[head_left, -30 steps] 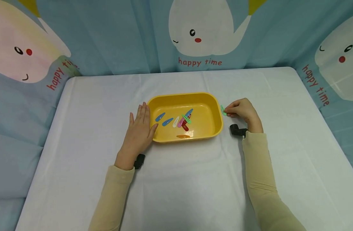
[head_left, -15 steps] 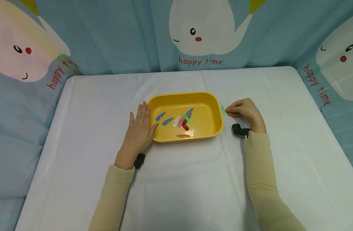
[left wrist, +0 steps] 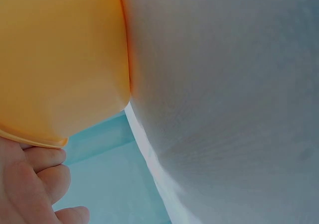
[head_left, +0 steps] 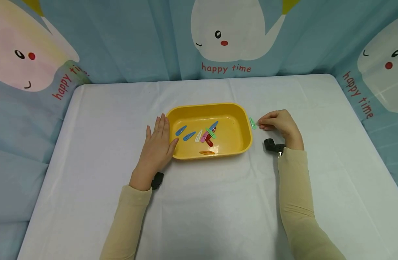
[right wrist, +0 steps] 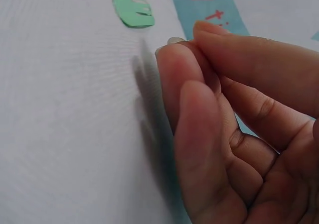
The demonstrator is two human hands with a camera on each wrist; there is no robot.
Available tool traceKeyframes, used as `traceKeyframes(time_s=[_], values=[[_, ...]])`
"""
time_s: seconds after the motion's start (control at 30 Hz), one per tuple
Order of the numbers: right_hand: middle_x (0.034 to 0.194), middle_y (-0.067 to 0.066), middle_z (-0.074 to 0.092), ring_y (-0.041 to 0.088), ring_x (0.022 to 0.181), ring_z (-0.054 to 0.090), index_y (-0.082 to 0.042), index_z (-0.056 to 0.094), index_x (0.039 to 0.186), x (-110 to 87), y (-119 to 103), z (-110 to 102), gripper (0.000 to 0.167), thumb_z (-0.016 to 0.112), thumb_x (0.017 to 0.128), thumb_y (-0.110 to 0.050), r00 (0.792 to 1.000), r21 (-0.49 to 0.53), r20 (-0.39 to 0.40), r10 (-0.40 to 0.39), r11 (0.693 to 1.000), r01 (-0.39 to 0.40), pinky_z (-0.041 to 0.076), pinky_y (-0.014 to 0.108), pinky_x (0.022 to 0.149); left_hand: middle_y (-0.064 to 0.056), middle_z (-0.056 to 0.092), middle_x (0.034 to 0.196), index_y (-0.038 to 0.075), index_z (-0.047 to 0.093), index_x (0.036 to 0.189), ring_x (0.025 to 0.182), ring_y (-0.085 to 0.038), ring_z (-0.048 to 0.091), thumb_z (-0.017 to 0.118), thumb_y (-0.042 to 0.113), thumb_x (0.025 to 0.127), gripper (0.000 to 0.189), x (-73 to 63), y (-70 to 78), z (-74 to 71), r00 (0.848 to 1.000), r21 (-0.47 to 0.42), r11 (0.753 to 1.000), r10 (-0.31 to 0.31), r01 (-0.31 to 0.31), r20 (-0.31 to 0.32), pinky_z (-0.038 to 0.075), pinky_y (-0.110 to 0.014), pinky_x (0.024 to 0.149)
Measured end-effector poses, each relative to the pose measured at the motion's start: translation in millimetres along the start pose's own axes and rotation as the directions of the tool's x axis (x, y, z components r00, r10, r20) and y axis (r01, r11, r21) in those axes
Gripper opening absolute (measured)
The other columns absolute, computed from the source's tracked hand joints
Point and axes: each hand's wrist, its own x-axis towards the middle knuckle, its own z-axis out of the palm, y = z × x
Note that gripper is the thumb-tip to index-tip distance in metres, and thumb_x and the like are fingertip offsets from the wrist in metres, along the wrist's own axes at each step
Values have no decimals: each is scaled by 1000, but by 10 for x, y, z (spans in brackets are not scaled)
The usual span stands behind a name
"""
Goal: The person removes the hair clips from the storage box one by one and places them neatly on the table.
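A yellow tray stands on the white-covered table. Inside it lie hair clips: a blue clip, a white clip, an orange clip, a green clip over red and pink ones, and other blue ones. My left hand rests with extended fingers along the tray's left end; in the left wrist view its fingers touch the rim. Just outside the tray's right end, another green hair clip lies on the cloth. My right hand is right of it, fingers loosely bent, holding nothing.
White cloth covers the table. A blue curtain with whale prints surrounds its back and sides. A small black camera sits at the right wrist, and another black camera at the left wrist.
My right hand has let go of the green hair clip beside the tray and drawn slightly to the right. The left hand and tray have stayed in place.
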Motion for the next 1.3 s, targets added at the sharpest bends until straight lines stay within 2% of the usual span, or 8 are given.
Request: traceKeyframes(time_s=[0.23, 0.53, 0.87, 1.0, 1.3], values=[[70, 1, 68, 11, 62, 65, 1, 72, 83, -55, -67, -13, 7, 68, 85, -4, 999, 46, -23, -28, 999, 29, 54, 23, 61, -16, -6, 156, -5, 1, 148, 143, -26, -8, 35, 38, 102, 72, -1, 1, 1, 1000, -3, 1000, 4, -4, -4, -4, -50, 112], [71, -3, 69, 10, 64, 66, -8, 74, 75, -122, -186, -7, 13, 68, 85, -4, 991, 87, -68, -116, 989, 122, 54, 22, 61, -15, -6, 156, -5, 1, 148, 143, -26, -8, 33, 38, 102, 71, 0, -6, 0, 1000, -8, 1000, 7, -7, -7, -5, -50, 112], [73, 0, 70, 12, 65, 68, 2, 73, 83, -245, -361, 20, 7, 69, 84, -4, 979, 123, -71, -191, 972, 199, 54, 23, 63, -16, -5, 156, -6, 2, 148, 143, -27, -7, 35, 38, 102, 71, -3, -11, 2, 1000, -7, 1000, 9, -9, -18, -3, -50, 112], [75, 1, 70, 13, 66, 68, 1, 73, 83, -304, -433, 32, 6, 70, 84, -4, 977, 137, -58, -207, 967, 213, 54, 23, 63, -16, -5, 156, -6, 3, 148, 143, -26, -7, 35, 37, 102, 71, -4, -6, 0, 1000, -10, 1000, 7, -7, -16, -4, -50, 112], [79, 3, 70, 16, 70, 67, -1, 73, 84, -435, -581, 128, 8, 71, 83, -9, 963, 90, -43, -268, 958, 271, 54, 24, 66, -16, -5, 156, -5, 2, 149, 143, -26, -7, 35, 37, 102, 72, 3, -5, 7, 1000, -11, 1000, 5, -5, -11, -4, -50, 112]])
